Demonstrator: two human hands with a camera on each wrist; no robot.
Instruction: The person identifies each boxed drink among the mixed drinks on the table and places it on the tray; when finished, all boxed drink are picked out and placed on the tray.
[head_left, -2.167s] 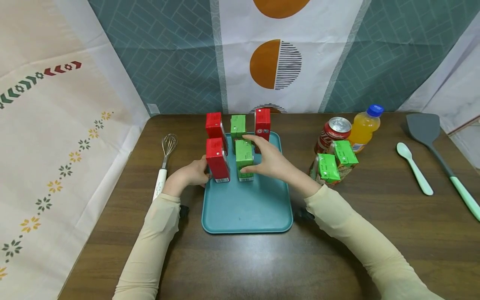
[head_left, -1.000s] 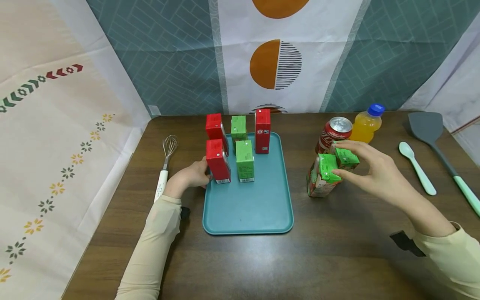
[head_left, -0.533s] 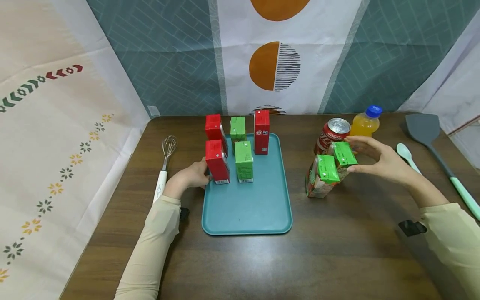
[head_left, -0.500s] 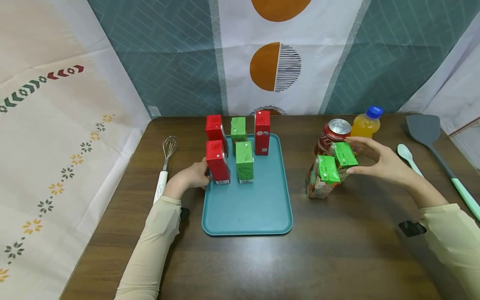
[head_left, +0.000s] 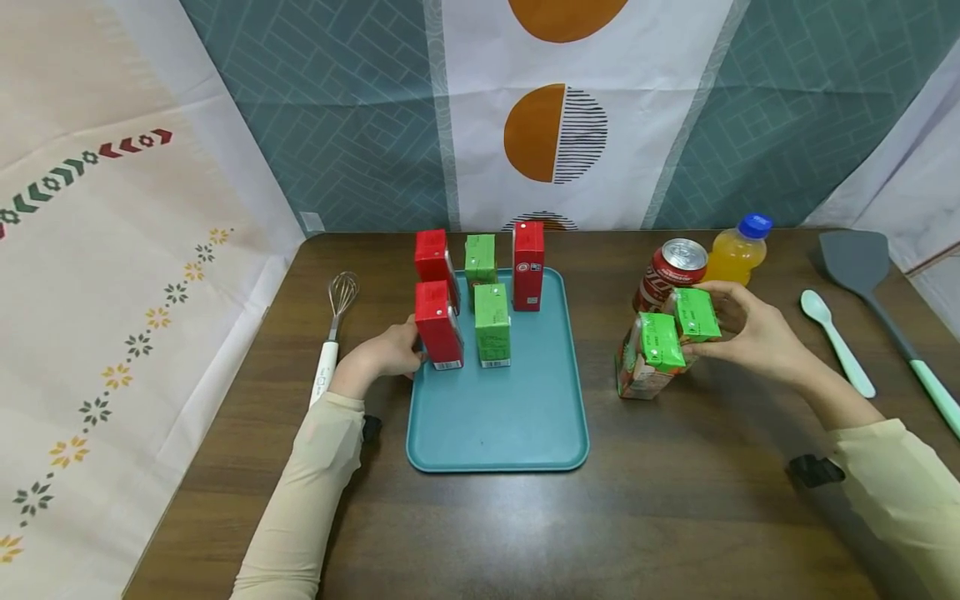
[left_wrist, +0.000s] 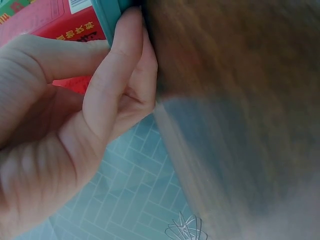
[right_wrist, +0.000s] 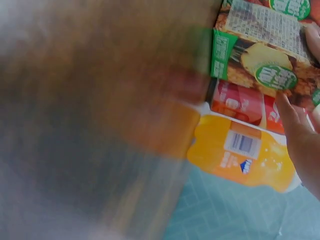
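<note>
My left hand (head_left: 388,350) holds the left edge of the teal tray (head_left: 498,433); in the left wrist view its thumb and fingers (left_wrist: 127,35) pinch the rim. Right beside it a red drink carton (head_left: 438,329) stands on the tray. Farther back on the tray are two more red cartons and two green-topped ones, the nearer a green drink carton (head_left: 492,329). Right of the tray, my right hand (head_left: 757,337) grips the rear juice carton (head_left: 696,312), fingers and thumb on opposite sides of it. Another juice carton (head_left: 651,362) stands just in front, to the left.
Behind the held carton stand a red soda can (head_left: 670,271) and an orange drink bottle (head_left: 738,250) with a blue cap. A pale green spoon (head_left: 836,342) and a grey spatula (head_left: 862,258) lie at the far right. Left of the tray lies a whisk (head_left: 330,350).
My right hand has left the green carton on the tray, swung right to the two juice cartons, and its fingers have come in around the rear one. The left hand stays at the tray.
</note>
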